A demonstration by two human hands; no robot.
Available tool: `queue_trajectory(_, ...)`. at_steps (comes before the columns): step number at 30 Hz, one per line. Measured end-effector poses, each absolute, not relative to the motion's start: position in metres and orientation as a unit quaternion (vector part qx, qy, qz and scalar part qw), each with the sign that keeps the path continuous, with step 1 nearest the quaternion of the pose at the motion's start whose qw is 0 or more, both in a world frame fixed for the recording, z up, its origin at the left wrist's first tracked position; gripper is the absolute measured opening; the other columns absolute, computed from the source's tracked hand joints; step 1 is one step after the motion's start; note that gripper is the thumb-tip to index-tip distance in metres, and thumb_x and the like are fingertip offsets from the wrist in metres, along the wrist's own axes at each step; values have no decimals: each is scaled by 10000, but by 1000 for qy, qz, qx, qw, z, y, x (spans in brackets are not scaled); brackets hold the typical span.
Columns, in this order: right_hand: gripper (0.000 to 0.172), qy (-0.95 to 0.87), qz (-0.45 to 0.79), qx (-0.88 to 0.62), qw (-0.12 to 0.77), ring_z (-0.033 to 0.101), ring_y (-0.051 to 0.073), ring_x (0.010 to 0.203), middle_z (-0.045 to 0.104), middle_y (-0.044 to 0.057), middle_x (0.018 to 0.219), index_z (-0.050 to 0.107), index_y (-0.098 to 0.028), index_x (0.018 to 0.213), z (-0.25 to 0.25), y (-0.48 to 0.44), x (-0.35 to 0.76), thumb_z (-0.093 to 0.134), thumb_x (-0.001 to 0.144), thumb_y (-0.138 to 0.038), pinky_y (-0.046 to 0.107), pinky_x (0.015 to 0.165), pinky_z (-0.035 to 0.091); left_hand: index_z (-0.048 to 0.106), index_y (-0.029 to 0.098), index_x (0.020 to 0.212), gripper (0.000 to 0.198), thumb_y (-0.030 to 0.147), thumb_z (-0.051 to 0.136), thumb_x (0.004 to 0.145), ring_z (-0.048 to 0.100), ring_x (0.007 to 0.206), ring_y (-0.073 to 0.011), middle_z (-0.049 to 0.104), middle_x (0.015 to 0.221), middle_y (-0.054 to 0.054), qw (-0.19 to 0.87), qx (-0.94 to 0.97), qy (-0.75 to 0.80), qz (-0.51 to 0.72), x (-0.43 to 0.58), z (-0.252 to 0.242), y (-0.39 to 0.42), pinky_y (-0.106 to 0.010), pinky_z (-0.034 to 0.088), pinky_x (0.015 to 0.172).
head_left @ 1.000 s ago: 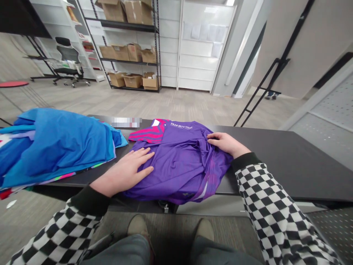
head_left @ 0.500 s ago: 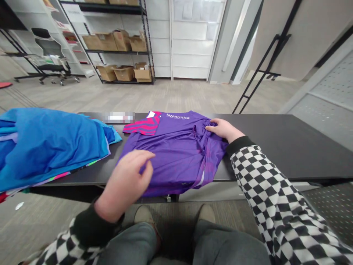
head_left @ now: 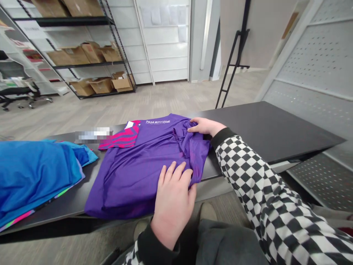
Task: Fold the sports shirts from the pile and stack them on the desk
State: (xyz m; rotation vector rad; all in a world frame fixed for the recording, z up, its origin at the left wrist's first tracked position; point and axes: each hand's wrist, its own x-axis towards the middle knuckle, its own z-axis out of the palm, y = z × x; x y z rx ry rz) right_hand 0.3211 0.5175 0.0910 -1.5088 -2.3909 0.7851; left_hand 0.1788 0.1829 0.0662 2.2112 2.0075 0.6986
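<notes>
A purple shirt (head_left: 138, 162) with a pink striped sleeve and white print lies partly folded on the black table (head_left: 261, 125). My left hand (head_left: 173, 195) rests on the shirt's near right corner at the table's front edge, fingers curled over the cloth and gripping it. My right hand (head_left: 204, 127) pinches the bunched fabric at the shirt's far right corner. Both arms wear black-and-white checked sleeves.
A pile of blue shirts (head_left: 35, 176) lies on the table's left part. Behind stand metal shelves with cardboard boxes (head_left: 91, 55), an office chair (head_left: 13, 88) at far left, a black stand (head_left: 231, 66) and a perforated panel (head_left: 317, 73) at right.
My left hand lifted off the shirt's left side and moved right to its near right corner, where it now grips the cloth. My right hand stayed on the bunched far corner. The view swung left.
</notes>
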Motion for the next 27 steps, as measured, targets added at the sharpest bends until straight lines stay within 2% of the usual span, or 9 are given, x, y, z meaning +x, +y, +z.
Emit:
queue_trajectory(3,752,-813,269,-507,102,681,343,1482,706,127,1627,712,-252,1604,91,518,321,930,936,-520,401,1270,506,788,276,1167,317,70,587,1034,616,1576,-280,774,1547,-42,98,768,585,239,178,70,173,-631,311,1447)
queue_trajectory(7,753,-817,267,-502,100,684,354,1474,722,120,1607,734,-251,1582,93,516,322,947,916,-530,388,1264,506,779,268,1191,352,39,582,1011,676,1505,-217,833,1426,-22,216,848,456,163,183,86,157,-498,273,1472)
queue_trajectory(8,755,-818,265,-500,101,681,354,1478,719,117,1613,739,-256,1576,93,515,322,954,908,-535,383,1263,504,780,264,1162,302,63,622,1001,723,1434,-225,855,1352,-25,245,852,447,121,185,89,151,-482,306,1457)
queue_trajectory(10,752,-819,263,-501,101,679,349,1481,708,110,1628,738,-266,1576,94,514,321,954,909,-538,378,1259,507,783,258,1113,161,183,749,975,808,1230,-260,874,1201,-40,291,834,467,28,189,93,139,-453,488,1337)
queue_trajectory(12,741,-817,262,-504,100,679,342,1482,697,109,1642,724,-267,1590,94,513,320,935,931,-531,381,1251,514,794,267,1122,219,352,861,931,832,1063,-287,873,1112,-46,324,803,498,-40,190,97,129,-415,641,1113)
queue_trajectory(14,729,-815,261,-508,98,678,339,1482,691,114,1648,713,-258,1602,93,512,319,915,953,-522,388,1246,521,808,284,1191,318,439,882,923,831,1030,-287,875,1123,-47,347,793,498,-46,186,104,124,-372,669,984)
queue_trajectory(17,715,-815,257,-509,103,684,344,1471,696,117,1641,723,-254,1587,92,513,319,916,952,-520,399,1243,526,814,303,1281,274,356,764,1017,824,1120,-246,873,1228,-47,339,805,484,47,170,119,133,-331,647,1040)
queue_trajectory(22,682,-812,256,-510,121,705,353,1441,732,111,1592,764,-262,1526,90,513,319,937,927,-541,408,1249,520,791,264,1376,354,387,585,1116,757,1382,-285,803,1480,-117,138,760,597,218,109,109,175,-471,584,1249)
queue_trajectory(27,656,-818,253,-499,134,716,340,1414,753,103,1560,790,-266,1473,86,517,318,955,909,-559,371,1214,536,614,184,1689,637,483,524,1134,487,1682,-422,541,1784,-206,4,712,694,107,78,66,189,-699,422,1351)
